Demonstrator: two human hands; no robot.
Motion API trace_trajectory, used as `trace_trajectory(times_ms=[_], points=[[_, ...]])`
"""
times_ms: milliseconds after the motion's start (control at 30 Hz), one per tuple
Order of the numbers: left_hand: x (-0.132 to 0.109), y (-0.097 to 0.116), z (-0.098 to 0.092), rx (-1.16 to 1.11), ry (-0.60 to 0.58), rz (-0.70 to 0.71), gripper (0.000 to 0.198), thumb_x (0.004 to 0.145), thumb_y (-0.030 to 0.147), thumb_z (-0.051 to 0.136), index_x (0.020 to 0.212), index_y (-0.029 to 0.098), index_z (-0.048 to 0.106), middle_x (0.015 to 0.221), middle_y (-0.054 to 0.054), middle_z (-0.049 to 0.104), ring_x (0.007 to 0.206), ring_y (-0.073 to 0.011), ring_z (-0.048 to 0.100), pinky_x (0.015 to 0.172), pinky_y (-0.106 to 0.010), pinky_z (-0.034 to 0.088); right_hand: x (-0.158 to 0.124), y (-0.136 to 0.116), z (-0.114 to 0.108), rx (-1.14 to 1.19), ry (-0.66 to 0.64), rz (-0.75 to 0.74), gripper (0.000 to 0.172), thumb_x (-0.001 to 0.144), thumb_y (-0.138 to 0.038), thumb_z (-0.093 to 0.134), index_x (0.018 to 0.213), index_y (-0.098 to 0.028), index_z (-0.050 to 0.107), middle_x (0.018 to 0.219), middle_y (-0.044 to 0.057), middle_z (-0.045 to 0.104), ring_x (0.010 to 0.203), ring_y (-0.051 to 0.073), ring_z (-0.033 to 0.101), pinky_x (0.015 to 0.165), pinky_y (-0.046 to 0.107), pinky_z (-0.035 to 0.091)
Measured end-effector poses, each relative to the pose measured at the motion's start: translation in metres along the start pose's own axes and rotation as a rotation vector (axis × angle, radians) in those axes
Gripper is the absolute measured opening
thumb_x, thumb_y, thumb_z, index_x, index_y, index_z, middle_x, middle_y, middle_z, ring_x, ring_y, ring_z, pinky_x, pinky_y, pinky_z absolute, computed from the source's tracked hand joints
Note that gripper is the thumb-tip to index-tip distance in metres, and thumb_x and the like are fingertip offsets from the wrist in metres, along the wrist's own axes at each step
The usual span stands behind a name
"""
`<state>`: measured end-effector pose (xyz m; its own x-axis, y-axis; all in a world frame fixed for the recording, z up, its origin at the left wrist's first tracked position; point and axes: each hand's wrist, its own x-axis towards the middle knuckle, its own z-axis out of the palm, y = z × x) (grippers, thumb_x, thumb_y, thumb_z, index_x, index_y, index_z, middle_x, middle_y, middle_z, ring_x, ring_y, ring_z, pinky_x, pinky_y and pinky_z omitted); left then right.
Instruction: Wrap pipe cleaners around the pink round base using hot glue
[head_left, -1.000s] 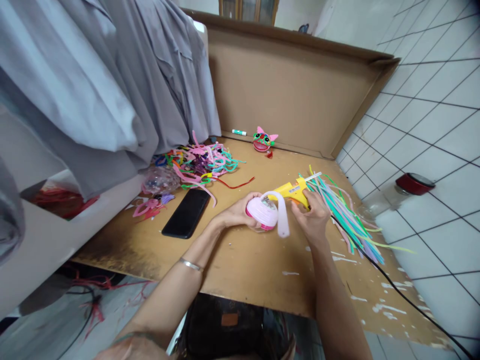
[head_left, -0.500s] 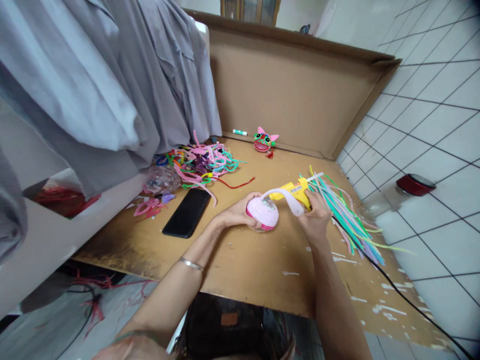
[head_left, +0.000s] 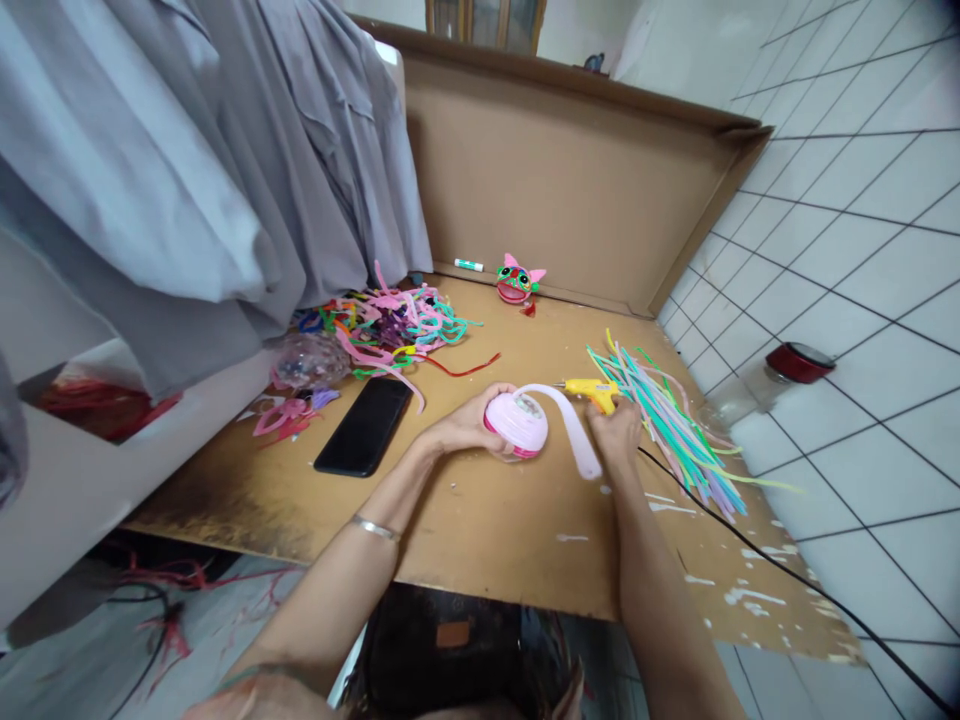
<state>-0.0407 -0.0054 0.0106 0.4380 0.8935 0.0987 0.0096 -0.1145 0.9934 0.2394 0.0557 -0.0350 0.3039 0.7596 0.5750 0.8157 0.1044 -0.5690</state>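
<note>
My left hand (head_left: 474,420) is wrapped round a rounded pink ball (head_left: 516,425) wound with pale pink strips, darker pink along its lower edge. From its top a loose pale pink strip (head_left: 566,425) arches over to the right and hangs down towards the table. My right hand (head_left: 616,428) grips a yellow glue gun (head_left: 592,388) by its handle. The gun's nozzle points left, just behind the strip and apart from the ball. A black cord (head_left: 697,500) runs from near the right hand towards the lower right.
Pastel pipe cleaners (head_left: 679,425) lie at the right. A black phone (head_left: 364,425) and a tangled pipe-cleaner heap (head_left: 397,325) are at the left. A cat-faced figure (head_left: 517,282) and a marker (head_left: 469,265) sit by the cardboard wall (head_left: 540,170). A red-lidded jar (head_left: 799,362) stands right.
The glue gun has drawn back to the right, its nozzle away from the ball, and now lies more level. The strip's end has left my right hand and hangs free.
</note>
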Motion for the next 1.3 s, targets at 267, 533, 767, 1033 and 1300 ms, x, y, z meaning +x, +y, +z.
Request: trace_trajectory(times_ms=[267, 533, 767, 1033, 1300], points=[[-0.003, 0.004, 0.006, -0.093, 0.001, 0.009, 0.080, 0.045, 0.030, 0.083, 0.115, 0.021, 0.045, 0.105, -0.002, 0.055, 0.092, -0.0170, 0.051, 0.085, -0.029, 0.043, -0.009, 0.007, 0.007, -0.200, 0.108, 0.017, 0.036, 0.069, -0.049, 0.060, 0.084, -0.016, 0.063, 0.081, 0.011, 0.063, 0.081, 0.029, 0.061, 0.074, 0.046, 0.048], [0.000, 0.002, 0.004, -0.084, 0.023, 0.002, 0.082, 0.043, 0.026, 0.085, 0.115, 0.021, 0.047, 0.108, -0.002, 0.056, 0.099, -0.0196, 0.052, 0.090, -0.031, 0.043, -0.015, -0.045, -0.021, -0.024, 0.146, -0.413, 0.034, 0.086, -0.041, 0.054, 0.109, -0.016, 0.062, 0.096, 0.013, 0.064, 0.092, 0.028, 0.058, 0.081, 0.045, 0.047], [-0.002, 0.008, 0.006, 0.090, 0.022, -0.005, 0.077, 0.047, 0.018, 0.078, 0.117, 0.020, 0.047, 0.105, -0.001, 0.055, 0.096, -0.0198, 0.052, 0.087, -0.032, 0.045, -0.039, -0.128, -0.050, 0.292, -0.117, -0.675, 0.029, 0.094, -0.035, 0.052, 0.117, -0.023, 0.063, 0.088, 0.007, 0.065, 0.081, 0.022, 0.060, 0.075, 0.036, 0.049], [-0.004, 0.015, 0.008, 0.099, 0.012, -0.029, 0.074, 0.047, 0.019, 0.076, 0.115, 0.019, 0.048, 0.107, -0.002, 0.055, 0.097, -0.0203, 0.052, 0.087, -0.032, 0.044, -0.042, -0.118, -0.046, 0.562, -0.230, -0.479, 0.022, 0.095, -0.029, 0.051, 0.089, -0.023, 0.071, 0.082, 0.003, 0.070, 0.079, 0.017, 0.065, 0.073, 0.030, 0.052], [-0.003, 0.008, 0.005, 0.154, 0.000, -0.021, 0.078, 0.048, 0.020, 0.077, 0.120, 0.020, 0.046, 0.110, -0.003, 0.056, 0.098, -0.0208, 0.053, 0.087, -0.034, 0.045, -0.046, -0.113, -0.041, 0.621, -0.310, -0.375, 0.015, 0.090, -0.030, 0.059, 0.083, -0.024, 0.069, 0.080, 0.002, 0.068, 0.077, 0.017, 0.063, 0.072, 0.031, 0.052]])
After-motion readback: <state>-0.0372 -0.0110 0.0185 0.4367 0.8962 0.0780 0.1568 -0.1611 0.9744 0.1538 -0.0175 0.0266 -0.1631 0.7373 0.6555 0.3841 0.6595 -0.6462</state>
